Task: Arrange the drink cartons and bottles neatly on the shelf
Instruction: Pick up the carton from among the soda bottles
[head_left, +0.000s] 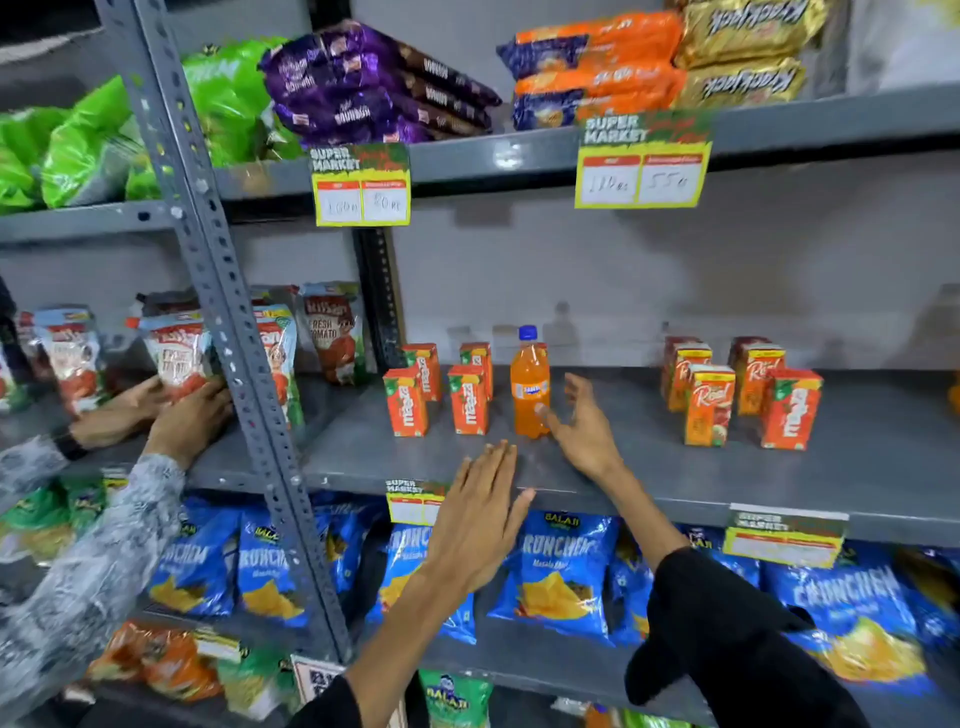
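The orange bottle (530, 387) stands upright mid-shelf (857, 467), just right of four orange cartons (439, 387), with five more cartons (737, 392) farther right. The right hand (584, 428), fingers spread, sits beside the bottle's base, thumb about touching it; the left hand (475, 522) hovers flat and empty at the near edge.

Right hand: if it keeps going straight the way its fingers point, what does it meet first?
Probably the orange bottle: the right hand is open, fingers aimed up-left, thumb tip at its base. Depth is unclear.

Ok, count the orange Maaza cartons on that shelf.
5 Maaza cartons: four in a block left of the orange bottle, one at the right end of the Real cartons. More may hide behind.
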